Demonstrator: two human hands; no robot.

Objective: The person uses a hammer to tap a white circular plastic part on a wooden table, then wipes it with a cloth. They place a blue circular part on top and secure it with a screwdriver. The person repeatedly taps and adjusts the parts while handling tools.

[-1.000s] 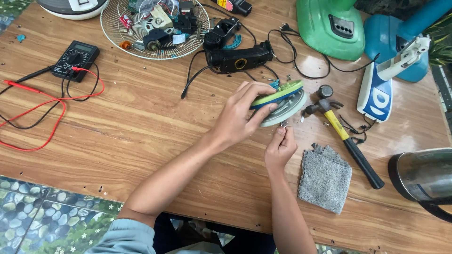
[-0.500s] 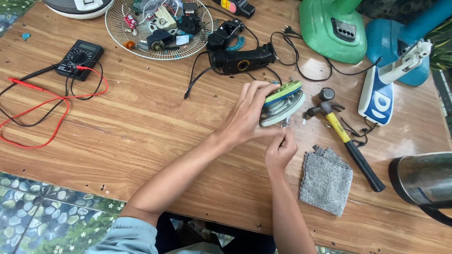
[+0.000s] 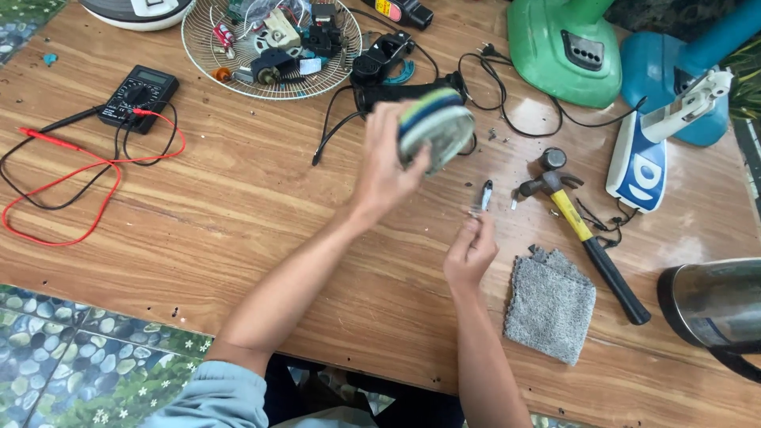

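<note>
Wooden table fills view; bare stretch at 9 o'clock of both forearms, near edge runs along 6 o'clock. Green fan base at 1 o'clock, wire fan guard holding parts at 11, multimeter with red leads at 10. Left hand raised above tabletop, fingers clamped round blurred round disc-shaped part, green-blue rim uppermost. Right hand low near table, fingertips pinched on small metal piece, too small to identify. Hammer and grey cloth crowd 3 o'clock side.
</note>
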